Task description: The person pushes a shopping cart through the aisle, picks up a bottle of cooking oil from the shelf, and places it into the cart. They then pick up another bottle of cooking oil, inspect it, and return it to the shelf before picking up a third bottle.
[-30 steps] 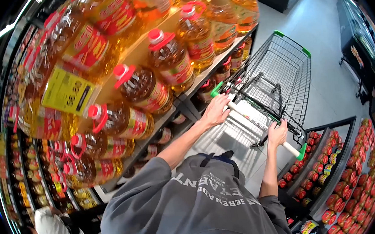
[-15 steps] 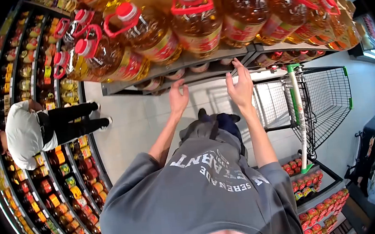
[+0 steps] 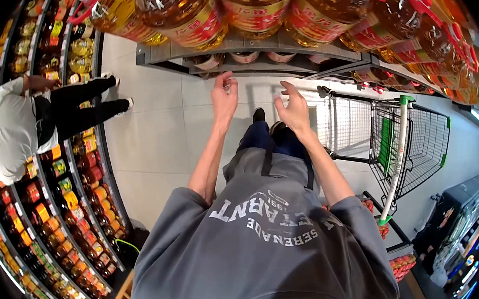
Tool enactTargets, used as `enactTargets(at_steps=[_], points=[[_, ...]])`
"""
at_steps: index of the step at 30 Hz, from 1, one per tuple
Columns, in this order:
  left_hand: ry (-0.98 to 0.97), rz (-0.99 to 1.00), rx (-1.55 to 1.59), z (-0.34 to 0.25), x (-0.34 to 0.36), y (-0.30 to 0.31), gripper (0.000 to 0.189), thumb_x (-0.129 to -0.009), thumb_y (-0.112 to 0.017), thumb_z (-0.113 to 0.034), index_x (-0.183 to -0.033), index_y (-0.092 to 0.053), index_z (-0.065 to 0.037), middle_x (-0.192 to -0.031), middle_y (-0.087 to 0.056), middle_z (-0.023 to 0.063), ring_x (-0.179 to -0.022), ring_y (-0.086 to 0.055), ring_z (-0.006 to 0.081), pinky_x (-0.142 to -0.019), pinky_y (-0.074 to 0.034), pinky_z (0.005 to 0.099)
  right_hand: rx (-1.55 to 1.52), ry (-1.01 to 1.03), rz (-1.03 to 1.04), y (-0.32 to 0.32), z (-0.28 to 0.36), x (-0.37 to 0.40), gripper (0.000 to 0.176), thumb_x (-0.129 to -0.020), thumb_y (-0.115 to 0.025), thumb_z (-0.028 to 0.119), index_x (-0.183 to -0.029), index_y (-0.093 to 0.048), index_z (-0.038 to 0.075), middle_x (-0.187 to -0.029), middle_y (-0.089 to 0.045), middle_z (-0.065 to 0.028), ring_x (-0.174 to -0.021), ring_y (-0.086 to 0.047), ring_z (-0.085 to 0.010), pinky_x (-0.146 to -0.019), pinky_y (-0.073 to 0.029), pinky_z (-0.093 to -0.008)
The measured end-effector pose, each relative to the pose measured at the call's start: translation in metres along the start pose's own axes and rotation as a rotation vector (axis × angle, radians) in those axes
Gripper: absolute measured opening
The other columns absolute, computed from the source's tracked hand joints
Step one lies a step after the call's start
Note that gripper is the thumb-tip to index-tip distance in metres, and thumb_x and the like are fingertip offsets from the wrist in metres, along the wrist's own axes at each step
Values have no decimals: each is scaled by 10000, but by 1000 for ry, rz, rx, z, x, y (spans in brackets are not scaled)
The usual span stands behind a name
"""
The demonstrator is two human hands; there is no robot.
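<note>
My left hand point(image 3: 225, 98) is raised in front of my body with fingers loosely bent and the thumb apart; it holds nothing. To its right is my right hand point(image 3: 293, 109), also without anything in it, its fingers spread and a little curled. Both hover below the front edge of a grey display shelf point(image 3: 165, 53), apart from it. On that shelf stands a row of large cooking oil bottles point(image 3: 258, 5) with red and gold labels; some show red caps and handles. More bottles point(image 3: 244, 57) sit on a lower level, mostly hidden.
Right of my right hand stands a wire shopping cart point(image 3: 421, 139) with a white and green handle point(image 3: 398, 164). At the left, a person in a white top point(image 3: 9, 132) stands by long shelves of bottles point(image 3: 74, 215). Pale floor tiles point(image 3: 152, 157) lie between.
My view has turned and shifted, so the oil bottles sit higher and nearer in the picture. The cart appears slightly farther right. My hands remain raised and have moved a little closer together.
</note>
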State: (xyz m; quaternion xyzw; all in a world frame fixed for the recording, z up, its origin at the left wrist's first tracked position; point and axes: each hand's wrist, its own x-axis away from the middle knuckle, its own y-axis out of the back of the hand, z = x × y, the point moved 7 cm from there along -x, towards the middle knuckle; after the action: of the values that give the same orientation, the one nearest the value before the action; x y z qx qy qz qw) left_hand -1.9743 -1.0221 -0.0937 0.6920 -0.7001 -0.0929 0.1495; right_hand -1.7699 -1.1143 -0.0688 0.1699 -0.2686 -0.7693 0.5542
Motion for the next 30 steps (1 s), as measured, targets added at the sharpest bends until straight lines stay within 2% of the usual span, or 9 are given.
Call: enactTargets(at_steps=[7,14,18,21,22,24,26,27,30], points=[[283,-57,233,53,58,11,308,-934,-559,-161,-1186,-574,16,-1157,-628,113,-1042,-617,193,-881,-454,293,-89,-97,252,-55,-39,3,468,-826,-622,232,-1240,-538,31,-1045,-663,-231,-966,-647,-368,-848,-498,-443],[384,54,259,107,73,-41,302,-945,-508,-91,-1231,-522,7,-1231,-596,118,-1105,-590,201,-931,-434,292,-24,-166,29,-60,-138,-58,532,-829,-666,312,-1236,-546,-9,-1097,-633,-277,-1014,-621,-393,-874,-483,-430],[253,205,256,166,28,-98,283,-935,-508,-29,-1217,-522,-16,-1238,-591,114,-1125,-578,187,-935,-442,296,104,154,-358,-33,-166,-114,600,-810,-721,361,-1188,-545,-71,-1056,-620,-277,-960,-605,-405,-852,-478,-422],[147,313,172,201,-16,-146,316,-945,-532,-65,-1257,-498,-27,-1276,-575,109,-1163,-560,213,-950,-444,320,78,57,-204,-27,-170,-157,453,-786,-734,360,-992,-648,-35,-797,-656,-202,-729,-624,-350,-683,-491,-406],[73,336,118,212,-33,-162,341,-948,-541,-83,-1281,-486,-32,-1298,-567,114,-1178,-552,233,-960,-444,335,66,165,-315,-26,-173,-168,378,-787,-721,355,-902,-673,-3,-689,-643,-165,-644,-627,-318,-617,-493,-403],[6,348,68,235,-59,-184,388,-958,-539,-133,-1324,-453,-35,-1341,-531,134,-1205,-532,261,-970,-441,347,230,251,-294,-33,-181,-188,374,-848,-651,305,-1070,-627,5,-915,-678,-138,-773,-632,-272,-733,-491,-377],[-80,349,24,250,-84,-206,440,-969,-537,-183,-1367,-419,-38,-1385,-496,155,-1233,-512,288,-979,-439,359,931,479,-290,-46,-185,-212,335,-910,-562,284,-1097,-622,13,-1007,-665,-164,-920,-642,-282,-830,-482,-411],[-108,348,27,259,-91,-215,491,-977,-521,-235,-1402,-375,-37,-1422,-450,167,-1264,-478,306,-1005,-417,368,999,520,-323,-46,-188,-220,332,-908,-564,279,-1096,-625,12,-1003,-666,-161,-915,-640,-274,-827,-482,-404],[-258,321,0,274,-113,-240,587,-1003,-452,-323,-1456,-271,3,-1484,-348,209,-1335,-386,351,-1077,-334,386,256,406,-476,-33,-174,-244,324,-904,-572,262,-1094,-633,8,-993,-670,-151,-901,-635,-252,-817,-482,-382]])
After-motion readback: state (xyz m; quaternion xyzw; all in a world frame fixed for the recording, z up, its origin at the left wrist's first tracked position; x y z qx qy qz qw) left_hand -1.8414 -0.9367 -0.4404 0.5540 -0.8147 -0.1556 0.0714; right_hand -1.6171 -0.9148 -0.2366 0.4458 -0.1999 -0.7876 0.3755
